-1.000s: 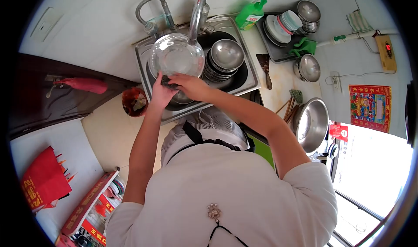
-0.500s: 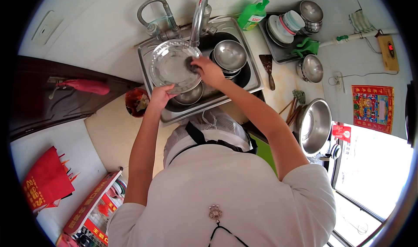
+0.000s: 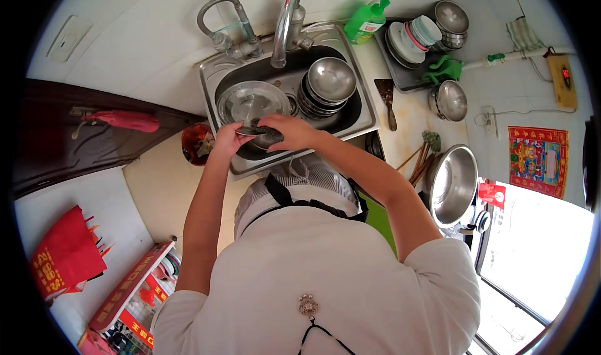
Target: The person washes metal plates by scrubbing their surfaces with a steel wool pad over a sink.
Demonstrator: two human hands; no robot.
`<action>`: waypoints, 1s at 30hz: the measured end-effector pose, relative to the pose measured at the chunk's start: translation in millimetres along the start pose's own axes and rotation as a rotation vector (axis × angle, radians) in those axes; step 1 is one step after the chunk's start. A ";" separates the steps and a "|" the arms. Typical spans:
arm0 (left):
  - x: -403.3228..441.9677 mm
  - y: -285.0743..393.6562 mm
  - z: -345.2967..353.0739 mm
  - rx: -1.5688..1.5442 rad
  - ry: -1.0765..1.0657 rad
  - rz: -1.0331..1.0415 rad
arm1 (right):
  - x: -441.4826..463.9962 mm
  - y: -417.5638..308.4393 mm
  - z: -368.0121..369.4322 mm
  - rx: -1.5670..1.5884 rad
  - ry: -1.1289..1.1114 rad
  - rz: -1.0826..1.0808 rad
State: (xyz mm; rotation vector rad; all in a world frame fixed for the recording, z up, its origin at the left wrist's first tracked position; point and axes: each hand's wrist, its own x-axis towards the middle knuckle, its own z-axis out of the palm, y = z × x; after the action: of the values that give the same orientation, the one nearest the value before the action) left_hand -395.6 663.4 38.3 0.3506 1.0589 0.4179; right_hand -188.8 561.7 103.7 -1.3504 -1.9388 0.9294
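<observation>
My left hand [image 3: 230, 140] is closed, its fingers pinching the edge of a small metal bowl [image 3: 251, 130] that is tilted over the near left of the sink. My right hand [image 3: 289, 133] is curled against the same bowl around a dark scouring pad [image 3: 270, 137]; its fingers partly hide both. Just beyond my hands, a clear glass dish [image 3: 253, 98] lies in the sink [image 3: 369, 118]. A stack of steel bowls [image 3: 332, 80] stands at the right of the basin. The curved faucet [image 3: 282, 39] hangs over the back.
A green detergent bottle [image 3: 365, 22] stands behind the sink. To the right are a scraper [image 3: 387, 101], a tray [image 3: 400, 83] of stacked plates and bowls, some steel bowls [image 3: 449, 100] and a large steel basin [image 3: 453, 186]. A red bin [image 3: 194, 155] sits left of the sink.
The glass dish has left my left hand and now lies lower in the sink. My hands have come together nearer my body, on the metal bowl, with the pad moved along.
</observation>
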 end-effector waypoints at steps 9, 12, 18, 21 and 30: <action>-9.2 14.7 40.6 0.822 0.285 0.871 | 25.8 27.3 -49.7 -0.086 -0.079 0.014; -21.2 35.2 37.1 1.616 -0.109 0.656 | 34.3 34.4 -65.1 -0.025 -0.132 0.026; -8.0 34.6 46.7 1.463 -0.273 0.610 | 43.7 44.4 -67.9 0.264 0.089 0.083; -1.5 20.3 41.1 1.098 -0.352 0.567 | 42.6 36.3 -74.7 0.819 0.496 0.310; 16.7 1.4 36.7 0.417 -0.228 0.270 | 46.6 29.9 40.5 0.167 0.551 -0.010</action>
State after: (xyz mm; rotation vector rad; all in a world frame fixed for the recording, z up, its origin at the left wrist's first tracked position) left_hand -356.1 670.0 42.7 0.8991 0.8719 0.3847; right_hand -219.1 604.6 59.6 -1.3249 -1.4157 0.6113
